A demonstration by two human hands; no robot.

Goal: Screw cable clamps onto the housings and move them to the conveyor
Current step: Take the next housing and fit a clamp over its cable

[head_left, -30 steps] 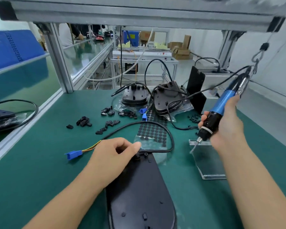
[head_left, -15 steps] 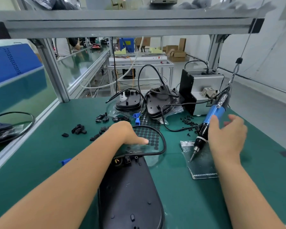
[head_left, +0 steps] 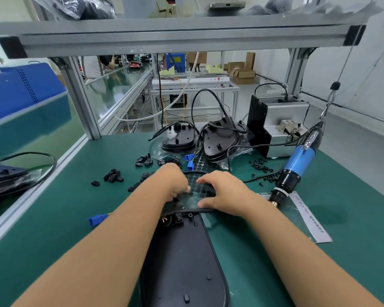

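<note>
While the long black plastic housing [head_left: 182, 258] lies lengthwise toward the person on the green worktop [head_left: 53, 218], both grips meet at its far end: left hand [head_left: 171, 182] and right hand [head_left: 222, 191], fingers curled over a clear sheet of black dots [head_left: 194, 192], exact hold unclear.

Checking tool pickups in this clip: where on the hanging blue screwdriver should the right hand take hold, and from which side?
Probably the blue barrel of the screwdriver, approached from its left, where the right hand now lies. The tool hangs tilted, tip down toward the green table, cord at its upper end; the barrel is its widest bare section, and the black collar below sits too near the bit.
</note>
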